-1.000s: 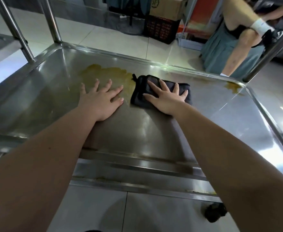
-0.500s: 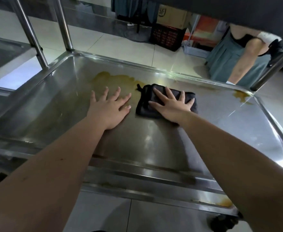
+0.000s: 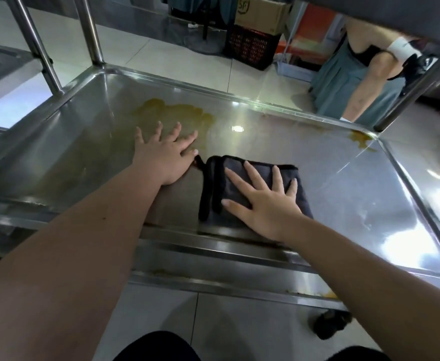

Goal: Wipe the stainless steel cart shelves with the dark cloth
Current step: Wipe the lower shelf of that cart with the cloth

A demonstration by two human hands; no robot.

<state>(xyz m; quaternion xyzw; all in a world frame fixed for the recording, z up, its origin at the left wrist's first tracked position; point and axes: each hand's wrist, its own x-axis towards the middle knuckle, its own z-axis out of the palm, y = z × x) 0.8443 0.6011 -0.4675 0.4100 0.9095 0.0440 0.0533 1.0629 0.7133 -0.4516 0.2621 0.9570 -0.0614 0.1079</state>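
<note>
On the shelf (image 3: pixel 344 194), spread-fingered right hand (image 3: pixel 263 204) presses dark cloth (image 3: pixel 211 186) lying lengthwise left-to-right.

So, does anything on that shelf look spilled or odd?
Yes. A yellowish-brown spill spreads across the far left of the shelf, by the left hand, and a smaller patch stains the far right corner. The dark cloth under the right hand lies nearer than both.

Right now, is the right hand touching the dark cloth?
Touching: the head view shows the right hand spread flat on top of the dark cloth, with no gap between them.
</note>
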